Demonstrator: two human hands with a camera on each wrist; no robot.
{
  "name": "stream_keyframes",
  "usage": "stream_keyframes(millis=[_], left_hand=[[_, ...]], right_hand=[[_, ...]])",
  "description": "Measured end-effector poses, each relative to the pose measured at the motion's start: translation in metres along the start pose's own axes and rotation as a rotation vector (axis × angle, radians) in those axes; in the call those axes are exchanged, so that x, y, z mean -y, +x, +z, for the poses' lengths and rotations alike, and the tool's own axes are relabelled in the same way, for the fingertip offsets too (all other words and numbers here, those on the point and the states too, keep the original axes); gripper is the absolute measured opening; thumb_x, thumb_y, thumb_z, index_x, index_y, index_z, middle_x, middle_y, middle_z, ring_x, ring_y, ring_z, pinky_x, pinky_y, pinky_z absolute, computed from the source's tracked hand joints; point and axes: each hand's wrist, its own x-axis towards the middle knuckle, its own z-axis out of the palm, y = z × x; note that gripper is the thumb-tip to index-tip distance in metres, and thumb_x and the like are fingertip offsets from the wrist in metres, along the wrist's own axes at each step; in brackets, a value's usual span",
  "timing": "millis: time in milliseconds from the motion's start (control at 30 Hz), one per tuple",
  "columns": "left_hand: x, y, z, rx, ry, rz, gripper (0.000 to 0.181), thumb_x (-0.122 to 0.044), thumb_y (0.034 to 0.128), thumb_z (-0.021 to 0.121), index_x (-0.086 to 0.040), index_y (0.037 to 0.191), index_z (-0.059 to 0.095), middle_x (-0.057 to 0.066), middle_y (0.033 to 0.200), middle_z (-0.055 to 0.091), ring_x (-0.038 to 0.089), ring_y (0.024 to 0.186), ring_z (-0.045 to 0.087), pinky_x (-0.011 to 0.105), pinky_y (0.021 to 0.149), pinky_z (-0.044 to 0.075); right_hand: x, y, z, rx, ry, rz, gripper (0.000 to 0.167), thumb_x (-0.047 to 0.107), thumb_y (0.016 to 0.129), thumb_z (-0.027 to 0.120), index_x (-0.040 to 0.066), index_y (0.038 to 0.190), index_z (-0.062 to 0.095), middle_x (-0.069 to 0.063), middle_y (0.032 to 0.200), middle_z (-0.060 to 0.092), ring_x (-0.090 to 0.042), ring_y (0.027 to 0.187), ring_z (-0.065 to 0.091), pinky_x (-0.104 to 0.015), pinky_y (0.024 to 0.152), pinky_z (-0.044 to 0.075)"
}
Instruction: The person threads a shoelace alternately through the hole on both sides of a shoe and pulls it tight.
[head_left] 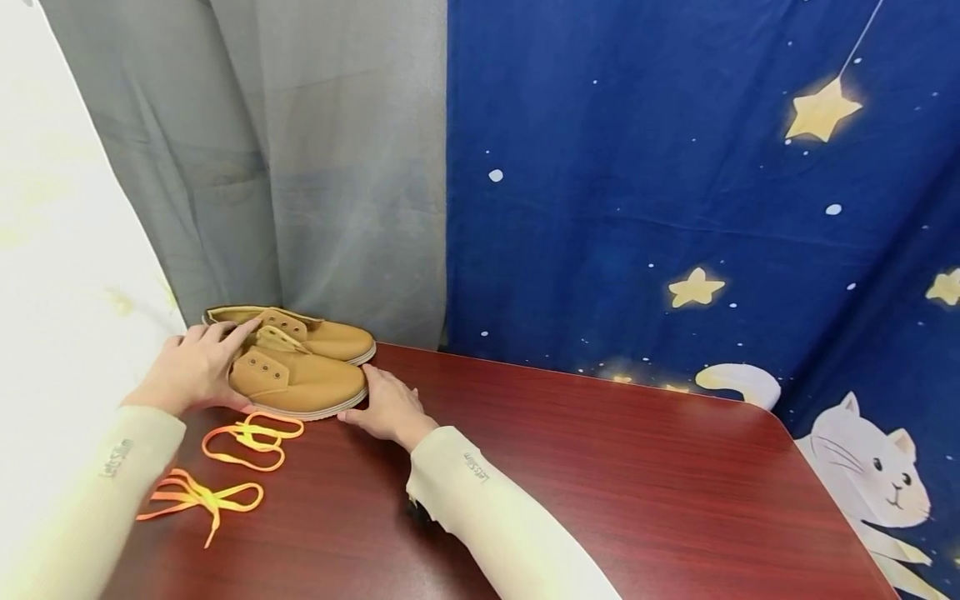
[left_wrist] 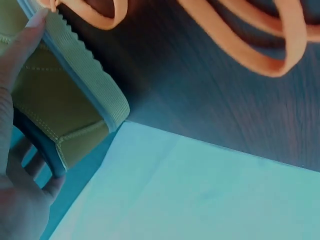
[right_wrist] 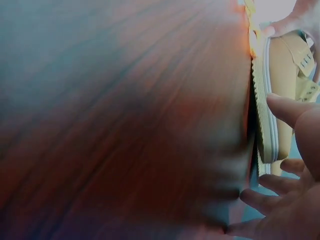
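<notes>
Two tan lace-up shoes stand side by side at the table's far left, toes to the right, their eyelets without laces. My left hand grips the near shoe around its heel end. In the left wrist view, its thumb lies along the side by the sole. My right hand is at that shoe's toe, fingers spread and fairly straight. The right wrist view has its thumb touching the near side. Behind sits the far shoe, partly hidden by the near one.
Two orange-yellow shoelaces lie looped on the dark red table: one lace just in front of the near shoe, another lace nearer me. A grey curtain and a blue star-print curtain hang behind; a white cloth borders the left.
</notes>
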Motion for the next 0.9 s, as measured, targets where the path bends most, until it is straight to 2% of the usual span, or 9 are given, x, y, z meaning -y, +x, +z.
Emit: stream_keyframes(millis=[67, 267, 467, 567, 700, 800, 900], left_hand=[[0.004, -0.001, 0.001, -0.013, 0.001, -0.002, 0.140, -0.069, 0.0462, 0.090, -0.012, 0.156, 0.024, 0.033, 0.134, 0.049, 0.055, 0.116, 0.048, 0.066, 0.083, 0.040], [0.005, -0.006, 0.006, -0.090, -0.024, -0.012, 0.140, -0.062, 0.0417, 0.095, -0.005, 0.150, 0.027, 0.037, 0.129, 0.045, 0.058, 0.113, 0.045, 0.066, 0.081, 0.037], [-0.001, -0.008, 0.007, -0.144, -0.004, -0.025, 0.134, -0.061, 0.0380, 0.096, 0.006, 0.137, 0.035, 0.038, 0.112, 0.045, 0.057, 0.101, 0.048, 0.063, 0.074, 0.039], [-0.002, -0.009, 0.005, -0.158, 0.022, -0.021, 0.122, -0.062, 0.0347, 0.096, 0.008, 0.121, 0.046, 0.036, 0.102, 0.046, 0.053, 0.092, 0.048, 0.060, 0.069, 0.038], [-0.002, -0.008, 0.003, -0.131, 0.021, -0.022, 0.109, -0.063, 0.0345, 0.095, 0.008, 0.103, 0.048, 0.035, 0.098, 0.047, 0.053, 0.087, 0.050, 0.062, 0.070, 0.041], [-0.001, -0.006, 0.002, -0.073, -0.006, -0.036, 0.107, -0.063, 0.0388, 0.095, 0.009, 0.100, 0.045, 0.034, 0.099, 0.051, 0.053, 0.087, 0.055, 0.066, 0.073, 0.044], [0.000, -0.005, 0.002, -0.047, -0.029, -0.043, 0.105, -0.062, 0.0414, 0.095, 0.007, 0.101, 0.044, 0.030, 0.097, 0.057, 0.051, 0.087, 0.057, 0.066, 0.073, 0.044]], right_hand=[[0.005, 0.002, 0.001, -0.008, -0.010, -0.016, 0.078, 0.053, 0.087, 0.074, 0.025, 0.152, 0.041, 0.006, 0.149, 0.055, -0.012, 0.138, 0.052, -0.051, 0.114, 0.042], [0.008, 0.010, 0.008, -0.056, 0.033, -0.017, 0.071, 0.053, 0.086, 0.074, 0.021, 0.143, 0.047, 0.004, 0.134, 0.065, -0.014, 0.120, 0.064, -0.029, 0.098, 0.051], [0.006, 0.016, 0.009, -0.078, 0.074, 0.025, 0.065, 0.053, 0.083, 0.078, 0.022, 0.134, 0.051, 0.004, 0.127, 0.067, -0.013, 0.114, 0.065, -0.028, 0.092, 0.052], [0.008, 0.016, 0.009, -0.077, 0.074, 0.031, 0.063, 0.053, 0.083, 0.079, 0.023, 0.131, 0.052, 0.006, 0.127, 0.067, -0.013, 0.114, 0.065, -0.029, 0.091, 0.053], [0.009, 0.016, 0.008, -0.070, 0.053, 0.021, 0.072, 0.051, 0.084, 0.079, 0.026, 0.143, 0.047, 0.006, 0.135, 0.063, -0.013, 0.121, 0.062, -0.030, 0.096, 0.052], [0.010, 0.015, 0.007, -0.066, 0.024, 0.008, 0.079, 0.050, 0.085, 0.078, 0.030, 0.152, 0.041, 0.006, 0.141, 0.058, -0.014, 0.127, 0.059, -0.031, 0.100, 0.051], [0.011, 0.015, 0.006, -0.075, 0.024, 0.005, 0.077, 0.047, 0.085, 0.079, 0.030, 0.151, 0.043, 0.006, 0.140, 0.058, -0.012, 0.127, 0.058, -0.029, 0.101, 0.050]])
